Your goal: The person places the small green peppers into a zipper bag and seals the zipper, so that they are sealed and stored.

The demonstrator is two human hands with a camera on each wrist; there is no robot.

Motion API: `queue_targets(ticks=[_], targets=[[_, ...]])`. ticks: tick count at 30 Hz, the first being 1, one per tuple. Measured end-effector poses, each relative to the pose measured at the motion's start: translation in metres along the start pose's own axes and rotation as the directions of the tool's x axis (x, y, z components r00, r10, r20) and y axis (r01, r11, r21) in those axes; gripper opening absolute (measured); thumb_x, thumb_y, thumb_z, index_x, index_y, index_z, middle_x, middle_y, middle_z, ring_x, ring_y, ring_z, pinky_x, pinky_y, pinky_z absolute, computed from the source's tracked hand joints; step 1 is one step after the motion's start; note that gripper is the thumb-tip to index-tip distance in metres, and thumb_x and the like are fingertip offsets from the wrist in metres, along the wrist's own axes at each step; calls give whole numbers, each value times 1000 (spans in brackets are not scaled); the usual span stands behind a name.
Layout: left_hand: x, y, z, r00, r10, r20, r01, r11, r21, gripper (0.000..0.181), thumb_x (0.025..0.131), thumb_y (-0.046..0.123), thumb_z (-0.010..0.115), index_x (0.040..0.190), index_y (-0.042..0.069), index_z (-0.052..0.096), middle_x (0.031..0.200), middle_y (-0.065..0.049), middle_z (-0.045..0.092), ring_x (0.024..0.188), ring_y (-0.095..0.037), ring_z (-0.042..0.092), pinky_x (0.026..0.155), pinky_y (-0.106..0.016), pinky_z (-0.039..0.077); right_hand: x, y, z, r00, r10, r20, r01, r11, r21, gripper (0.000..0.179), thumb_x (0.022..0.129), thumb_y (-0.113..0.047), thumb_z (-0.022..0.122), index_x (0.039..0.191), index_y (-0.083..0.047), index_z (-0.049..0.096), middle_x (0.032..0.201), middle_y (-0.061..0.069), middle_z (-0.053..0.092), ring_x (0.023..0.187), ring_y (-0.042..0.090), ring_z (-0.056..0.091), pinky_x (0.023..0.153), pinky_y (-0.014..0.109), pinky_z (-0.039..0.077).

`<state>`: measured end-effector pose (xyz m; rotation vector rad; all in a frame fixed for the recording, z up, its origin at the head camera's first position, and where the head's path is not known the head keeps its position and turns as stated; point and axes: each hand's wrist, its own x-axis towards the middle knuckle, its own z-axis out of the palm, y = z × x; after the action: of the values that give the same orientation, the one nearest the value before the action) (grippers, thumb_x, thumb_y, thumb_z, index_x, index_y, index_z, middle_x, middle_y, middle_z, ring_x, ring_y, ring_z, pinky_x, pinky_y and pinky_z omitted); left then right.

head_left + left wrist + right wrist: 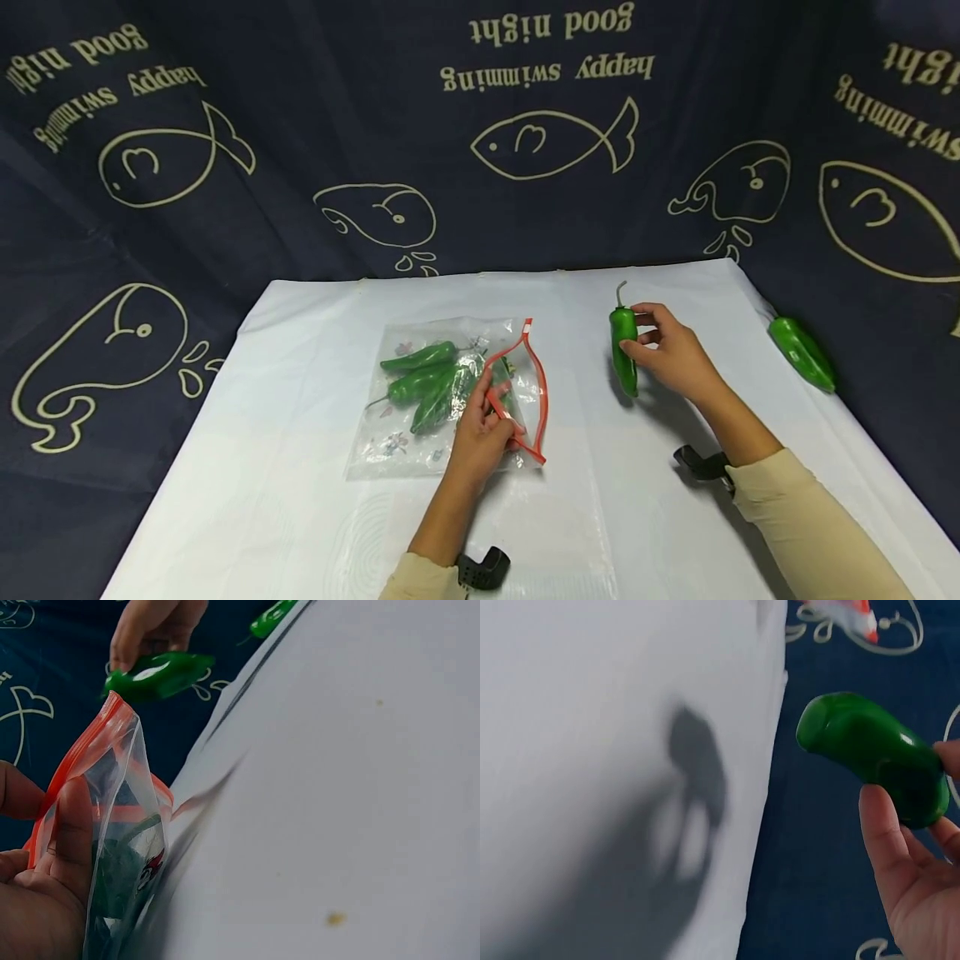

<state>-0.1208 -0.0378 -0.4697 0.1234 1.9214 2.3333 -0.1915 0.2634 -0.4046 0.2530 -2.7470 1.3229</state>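
Observation:
A clear zip bag [367, 454] with a red-orange zip edge lies on the white table, several green peppers [422, 385] inside it. My left hand [480, 433] pinches the zip edge, and the bag's mouth gapes toward the right. In the left wrist view the thumb and fingers grip the red strip [71, 761]. To the right of the bag, my right hand [671, 350] holds one green pepper [622, 342] between thumb and fingers, raised over the table with its curved stem pointing away. The right wrist view shows that pepper [870, 750] above its shadow.
Another green pepper [801, 354] lies at the table's right edge. The white cloth [247, 400] covers the table, and a dark curtain [547, 225] with fish and whale drawings hangs behind it. A flat clear plastic sheet [555, 533] lies in front of the bag.

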Motion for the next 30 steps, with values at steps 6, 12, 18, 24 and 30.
queue_targets(ticks=[6,12,18,24,30], targets=[[-1,-1,1,1000,-3,5,3,1000,-5,92,79,-14,45,159,24,23,150,-15,43,69,-11,63,55,-21,52,3,-17,30,1000,-5,9,4,986,167,55,92,-11,67,140,-6,40,130,19,56,96,27,63,67,27,58],[-1,0,2,1000,3,6,-3,1000,-17,91,78,-13,46,160,20,21,150,-18,43,68,-11,63,54,-21,51,4,-32,54,1000,-17,26,9,962,272,56,91,-6,67,140,-6,40,129,18,54,96,28,65,68,31,59],[0,1,3,1000,-3,0,3,1000,-23,91,79,-13,46,160,21,22,149,-18,43,68,-12,63,54,-21,51,6,-41,69,998,-27,58,6,942,336,56,90,-4,67,139,-6,40,128,18,54,96,29,65,71,43,59],[2,0,1,1000,4,-3,-4,1000,-22,91,79,-14,46,160,21,22,149,-18,43,68,-11,63,53,-21,51,8,-45,81,997,-50,57,23,914,406,55,90,-1,66,138,-4,40,128,20,54,88,19,66,73,50,58],[2,-1,1,1000,6,5,-6,999,-38,91,79,-14,46,160,20,21,150,-20,41,68,-11,63,53,-21,50,6,-50,93,995,-53,85,7,886,464,54,91,0,65,137,-2,39,127,22,53,88,22,66,70,40,60]])
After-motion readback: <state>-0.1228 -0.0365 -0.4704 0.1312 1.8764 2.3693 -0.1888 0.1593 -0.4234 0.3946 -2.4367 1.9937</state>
